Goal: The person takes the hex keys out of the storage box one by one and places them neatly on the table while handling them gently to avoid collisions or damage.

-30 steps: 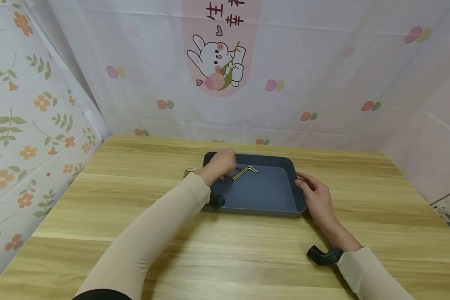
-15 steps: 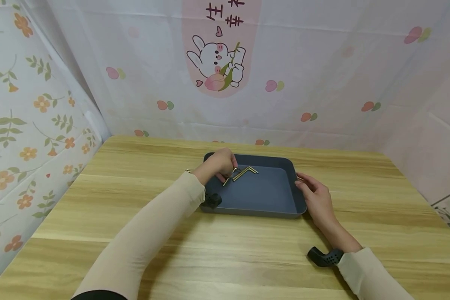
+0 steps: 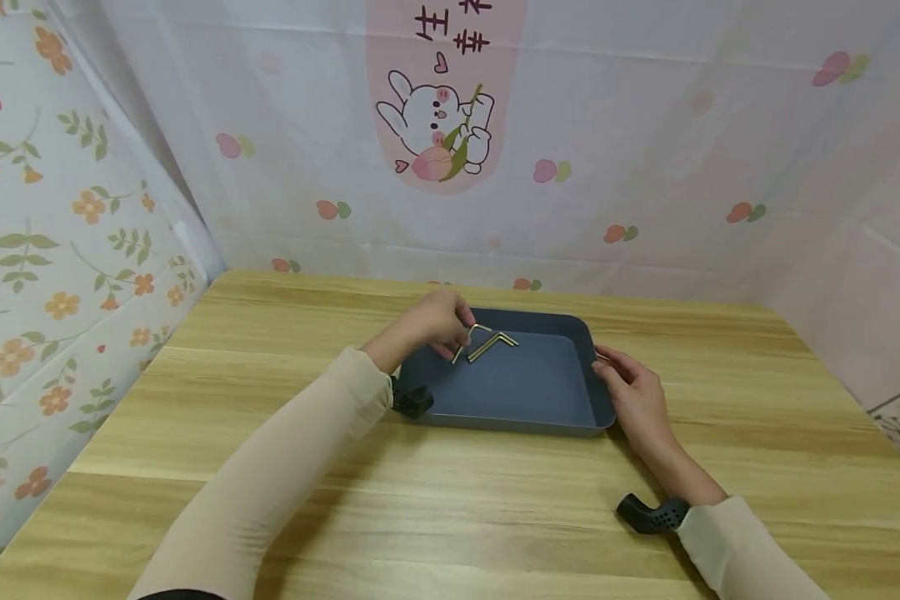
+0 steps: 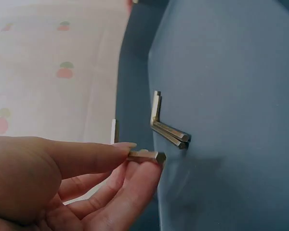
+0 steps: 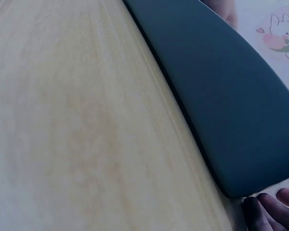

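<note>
My left hand [image 3: 437, 323] is over the left part of a dark blue-grey tray [image 3: 525, 387] and pinches a brass-coloured hex key [image 4: 147, 156] between thumb and fingers. Close beside it, two more L-shaped hex keys [image 3: 492, 343] lie side by side on the tray floor. In the left wrist view, the held key is raised apart from that pair [image 4: 169, 133]. At the tray's right wall is my right hand [image 3: 633, 396], thumb by the rim. A small golden sliver shows between its thumb and forefinger; its grip is unclear. The right wrist view catches only fingers [image 5: 274, 209] near a tray corner.
The tray rests on a light wooden table [image 3: 495, 500]. A white curtain [image 3: 607, 125] with a printed rabbit hangs behind the table, and a flowered cloth [image 3: 67, 250] hangs at the left. Each wrist carries a black device [image 3: 652, 513].
My left hand has shifted slightly left, bringing the pinched hex key into clearer view. Keys seen left of the tray earlier are now hidden. The right hand stays at the tray's right wall.
</note>
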### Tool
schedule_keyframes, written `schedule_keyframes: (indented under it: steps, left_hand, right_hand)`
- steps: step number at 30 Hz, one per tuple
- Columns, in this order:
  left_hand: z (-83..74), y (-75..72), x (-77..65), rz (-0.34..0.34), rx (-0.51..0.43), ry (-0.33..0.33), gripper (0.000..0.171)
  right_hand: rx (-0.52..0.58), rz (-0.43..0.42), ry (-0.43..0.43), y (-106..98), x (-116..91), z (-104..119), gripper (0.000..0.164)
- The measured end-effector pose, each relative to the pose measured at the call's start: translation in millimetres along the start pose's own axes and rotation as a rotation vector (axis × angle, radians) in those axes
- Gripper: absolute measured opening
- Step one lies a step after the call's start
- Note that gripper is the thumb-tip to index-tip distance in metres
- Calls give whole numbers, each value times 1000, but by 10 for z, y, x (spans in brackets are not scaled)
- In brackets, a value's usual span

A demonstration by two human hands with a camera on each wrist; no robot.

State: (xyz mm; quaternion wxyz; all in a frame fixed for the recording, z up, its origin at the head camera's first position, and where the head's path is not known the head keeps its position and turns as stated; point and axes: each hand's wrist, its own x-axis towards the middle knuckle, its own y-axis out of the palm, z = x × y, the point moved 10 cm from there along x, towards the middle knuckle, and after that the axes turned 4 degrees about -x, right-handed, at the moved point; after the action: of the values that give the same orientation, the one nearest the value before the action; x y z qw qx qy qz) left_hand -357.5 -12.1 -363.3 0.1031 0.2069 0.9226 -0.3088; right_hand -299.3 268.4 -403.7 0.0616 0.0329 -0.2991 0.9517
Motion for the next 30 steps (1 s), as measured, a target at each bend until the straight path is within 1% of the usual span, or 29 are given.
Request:
schedule_keyframes:
  steps: [3, 8, 11, 15, 18, 22, 25, 30]
  left_hand:
    - [17, -15, -39, 11, -67, 15, 36]
    - [37, -65, -140, 9, -136, 50, 37]
    - [40, -121, -217, 2, -155, 86, 37]
    - [60, -227, -327, -13, -155, 129, 37]
    - [95, -300, -405, -27, -167, 138, 37]
    - [196, -378, -470, -49, -215, 135, 35]
    - [315, -431, -498, -63, -239, 132, 34]
    - [507, -546, -559, -81, -270, 109, 40]
  right_hand:
    - [-5, -6, 2, -17, -2, -1, 48]
    - [-6, -7, 3, -22, -9, 6, 48]
    - [1, -7, 9, -20, -11, 7, 48]
    - [8, -3, 10, -18, -4, 13, 47]
    - [7, -4, 7, -17, 6, 15, 47]
    - [-1, -7, 5, -14, 19, 11, 48]
    - [-7, -5, 6, -9, 21, 0, 48]
    - [-4, 2, 5, 4, 14, -9, 49]
